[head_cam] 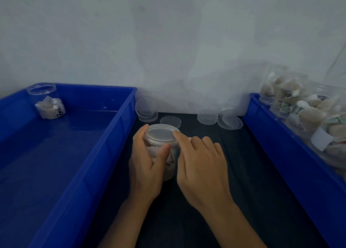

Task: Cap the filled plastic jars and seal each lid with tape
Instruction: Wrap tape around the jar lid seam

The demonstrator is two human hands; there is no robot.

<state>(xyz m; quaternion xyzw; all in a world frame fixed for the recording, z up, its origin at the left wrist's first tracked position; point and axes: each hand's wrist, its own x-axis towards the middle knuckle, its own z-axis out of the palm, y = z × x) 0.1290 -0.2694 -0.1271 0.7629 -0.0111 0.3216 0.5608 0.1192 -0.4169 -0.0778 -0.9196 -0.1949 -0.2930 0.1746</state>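
holding a filled clear plastic jar (pixel 164 154) upright on the dark mat (pixel 252 172) between two blue bins, the left hand (pixel 146 165) wraps its fingers and thumb round the jar's body just under the rim. a translucent lid (pixel 161 133) sits on the jar's mouth and looks level, though whether it is fully pressed home cannot be told. the right hand (pixel 202 161) is beside the jar with its forefinger stretched out onto the lid's right edge; the other fingers are curled loosely and hold nothing that shows.

judging progress: this jar appears to be at the capping step, with the lid on but no tape visible on it. no tape roll shows anywhere in view, so the sealing of this lid seems still to come. spare lids (pixel 221 119) lie on the mat by the wall, some stacked, one leaning against the left bin's corner, which suggests more jars remain to cap.

the left blue bin (pixel 78 154) holds just one jar (pixel 47 101), open-topped and only part filled, in its far corner. the right blue bin (pixel 280 144) is crowded with filled jars (pixel 299 113) lying on their sides; a pale strip on one may be tape or a label, too blurred to say. which bin takes finished jars cannot be settled, so the count done stays unclear.
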